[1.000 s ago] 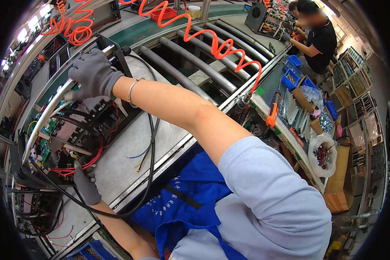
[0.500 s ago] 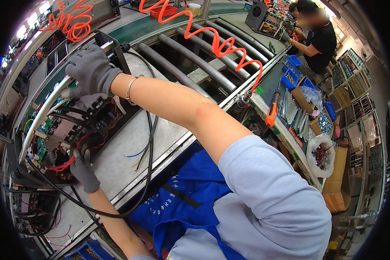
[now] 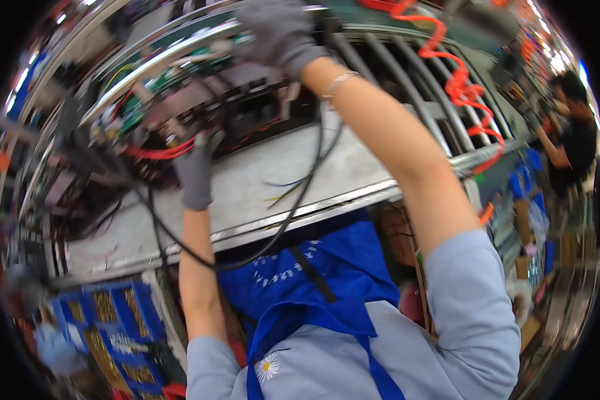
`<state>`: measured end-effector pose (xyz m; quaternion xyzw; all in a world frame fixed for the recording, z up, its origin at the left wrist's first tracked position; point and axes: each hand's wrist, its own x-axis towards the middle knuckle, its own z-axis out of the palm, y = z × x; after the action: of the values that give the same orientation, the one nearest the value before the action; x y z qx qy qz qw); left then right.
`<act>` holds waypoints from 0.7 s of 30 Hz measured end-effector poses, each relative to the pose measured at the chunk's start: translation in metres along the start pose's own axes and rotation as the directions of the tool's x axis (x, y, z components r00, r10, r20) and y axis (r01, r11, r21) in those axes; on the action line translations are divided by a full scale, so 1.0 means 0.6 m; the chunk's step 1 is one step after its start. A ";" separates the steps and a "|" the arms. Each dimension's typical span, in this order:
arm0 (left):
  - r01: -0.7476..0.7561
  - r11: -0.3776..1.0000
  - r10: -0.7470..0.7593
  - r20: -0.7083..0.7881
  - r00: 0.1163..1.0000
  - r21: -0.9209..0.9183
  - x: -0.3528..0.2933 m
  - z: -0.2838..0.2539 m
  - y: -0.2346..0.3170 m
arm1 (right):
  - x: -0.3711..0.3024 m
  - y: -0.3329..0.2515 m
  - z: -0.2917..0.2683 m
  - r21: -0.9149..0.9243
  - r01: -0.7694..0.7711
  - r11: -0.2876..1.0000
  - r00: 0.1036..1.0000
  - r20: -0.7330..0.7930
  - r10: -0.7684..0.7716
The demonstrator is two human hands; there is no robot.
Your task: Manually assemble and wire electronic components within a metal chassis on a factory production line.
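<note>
Both my hands wear grey gloves. An open electronic unit (image 3: 200, 100) lies on the bench in front of me, with green boards, dark blocks and wiring inside. At the near side of the unit, my left hand (image 3: 197, 173) has its fingers closed at a bundle of red wires (image 3: 160, 153); motion blur softens the fingertips. Farther right, my right hand (image 3: 277, 33) is curled over the end of the unit's pale metal rail (image 3: 160, 63). A black cable (image 3: 287, 233) loops from the unit across the bench edge, close to its bare coloured wire ends (image 3: 283, 190).
A metal-topped bench (image 3: 247, 177) runs before me, with metal rollers (image 3: 407, 100) beyond at right. A coiled orange hose (image 3: 463, 87) hangs over them. Blue parts bins (image 3: 117, 313) stand at lower left. Another person (image 3: 570, 133) works at far right.
The view has turned leftward, so the scene sits farther right and bins show at lower left. Both hands remain at the unit, the left at the red wires, the right on the rail.
</note>
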<state>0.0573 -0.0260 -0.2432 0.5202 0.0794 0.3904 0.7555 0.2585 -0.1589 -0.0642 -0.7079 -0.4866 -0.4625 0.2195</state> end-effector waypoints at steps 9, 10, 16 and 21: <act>0.018 0.990 -0.017 0.007 1.000 -0.136 -0.071 0.008 0.030 | -0.004 -0.013 -0.005 0.123 0.181 0.976 0.945 -0.295 -0.138; 0.015 0.989 -0.013 0.010 1.000 -0.146 -0.076 0.005 0.033 | -0.004 -0.012 -0.006 0.144 0.178 0.974 0.949 -0.287 -0.131; 0.027 0.962 -0.027 0.004 1.000 -0.273 -0.068 0.016 0.028 | -0.002 -0.019 -0.016 0.022 0.066 0.998 0.997 -0.041 -0.065; -0.032 0.908 0.035 0.001 0.999 -0.418 -0.067 0.018 0.004 | 0.001 -0.012 -0.005 0.109 0.125 0.986 0.974 -0.205 -0.101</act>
<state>0.0344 -0.0602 -0.2476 0.3493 -0.0180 0.4091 0.8428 0.2507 -0.1576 -0.0635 -0.6148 -0.5290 -0.5120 0.2828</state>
